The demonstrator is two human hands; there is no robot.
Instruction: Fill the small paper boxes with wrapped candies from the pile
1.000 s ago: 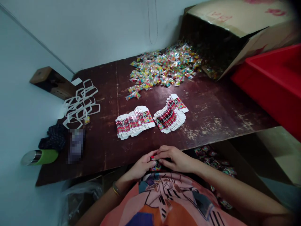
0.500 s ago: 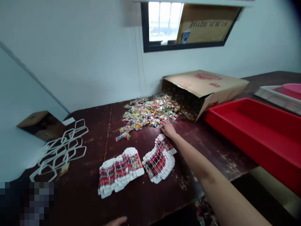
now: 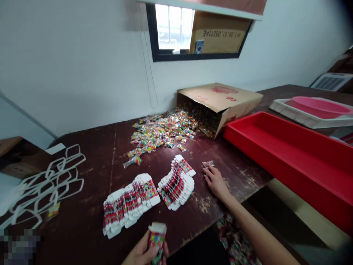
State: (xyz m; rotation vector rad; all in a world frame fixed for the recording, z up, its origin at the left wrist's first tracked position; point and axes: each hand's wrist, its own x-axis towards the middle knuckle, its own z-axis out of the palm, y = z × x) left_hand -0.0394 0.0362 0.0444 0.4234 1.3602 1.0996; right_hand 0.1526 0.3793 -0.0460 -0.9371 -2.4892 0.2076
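Observation:
My right hand point(image 3: 215, 180) lies flat on the dark table point(image 3: 239, 173), fingers stretched out over a small candy packet point(image 3: 208, 163) and touching it. My left hand point(image 3: 143, 250), at the bottom edge, is closed round a folded printed card box point(image 3: 156, 237) held upright. Two fanned stacks of flat printed cards lie in front of me, one on the left point(image 3: 129, 204) and one on the right point(image 3: 176, 182). Behind them a heap of colourful candy packets point(image 3: 162, 130) spills from a cardboard box point(image 3: 220, 101) lying on its side.
A long red tray point(image 3: 286, 154) stands to the right, with a white tray holding a pink basin point(image 3: 317, 108) behind it. White card cut-out frames point(image 3: 46, 184) lie at the left. More packets point(image 3: 234, 239) lie below the table edge.
My right hand has drawn back from the candy heap toward me, with one packet under its fingers. My left hand has come up into view holding the folded box.

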